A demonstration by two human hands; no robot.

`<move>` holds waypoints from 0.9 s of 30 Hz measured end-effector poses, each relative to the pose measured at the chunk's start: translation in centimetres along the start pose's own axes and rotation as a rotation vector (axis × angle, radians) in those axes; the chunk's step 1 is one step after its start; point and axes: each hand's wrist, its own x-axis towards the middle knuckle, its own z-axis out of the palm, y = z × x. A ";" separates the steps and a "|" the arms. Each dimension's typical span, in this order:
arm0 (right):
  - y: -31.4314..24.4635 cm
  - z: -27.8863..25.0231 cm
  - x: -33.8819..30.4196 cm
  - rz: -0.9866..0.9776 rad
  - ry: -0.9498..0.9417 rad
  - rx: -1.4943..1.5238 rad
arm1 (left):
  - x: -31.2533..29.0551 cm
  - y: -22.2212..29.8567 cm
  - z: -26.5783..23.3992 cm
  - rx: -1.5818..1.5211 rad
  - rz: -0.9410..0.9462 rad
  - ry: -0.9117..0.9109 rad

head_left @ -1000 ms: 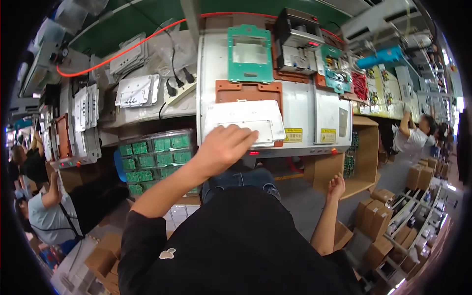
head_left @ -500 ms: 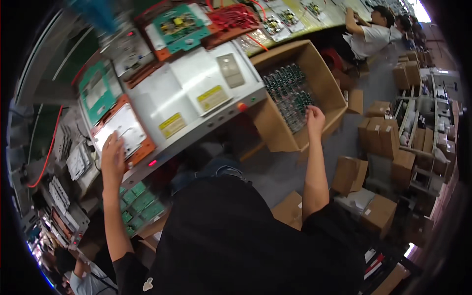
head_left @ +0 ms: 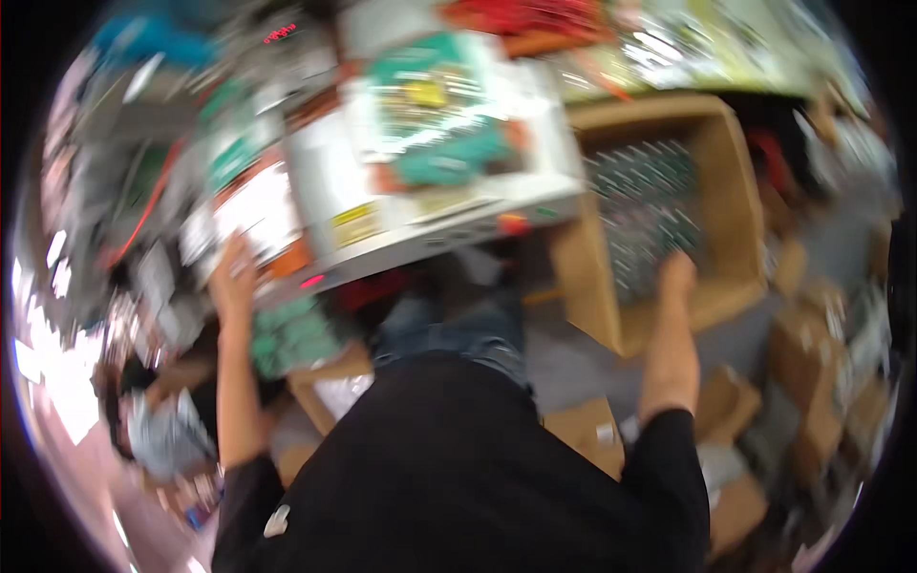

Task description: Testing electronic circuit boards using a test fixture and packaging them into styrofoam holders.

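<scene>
My left hand [head_left: 234,277] is at the near left edge of an orange fixture with a bright white panel [head_left: 260,212]. Its fingers reach forward, apart and blurred, and nothing shows in them. On the right, my right hand [head_left: 676,275] hangs over the near side of an open cardboard box [head_left: 621,304]. Rows of green circuit boards [head_left: 648,181] stand in that box. Motion smears the right fingers, so whether they hold a board cannot be made out. A second fixture with a green-edged circuit board [head_left: 430,100] lies over the front of the white machine [head_left: 320,181].
Green boards [head_left: 294,334] lie below the machine's left front. Red cables [head_left: 535,21] are heaped at the back. Cardboard boxes [head_left: 583,435] stand on the floor, more at right. One person [head_left: 164,430] is at lower left, another [head_left: 850,138] at far right.
The view has turned and blurred. The fixture with the green-edged board has come forward over the machine's front, partly covering a yellow label. My hands stay near the left fixture and the box.
</scene>
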 end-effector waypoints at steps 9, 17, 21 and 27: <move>5.8 -10.4 9.2 -0.072 0.330 0.962 | 2.4 0.6 8.5 0.223 0.618 0.268; -32.4 -26.2 -12.0 -0.776 -0.321 1.146 | 4.5 4.5 9.2 -0.157 0.565 0.222; -43.4 -21.4 -17.2 -1.199 -0.417 0.873 | 2.9 7.7 8.7 -0.618 0.435 0.083; -45.7 -19.6 -16.9 -1.387 -0.310 0.721 | 4.4 7.0 10.5 -0.423 0.540 -0.034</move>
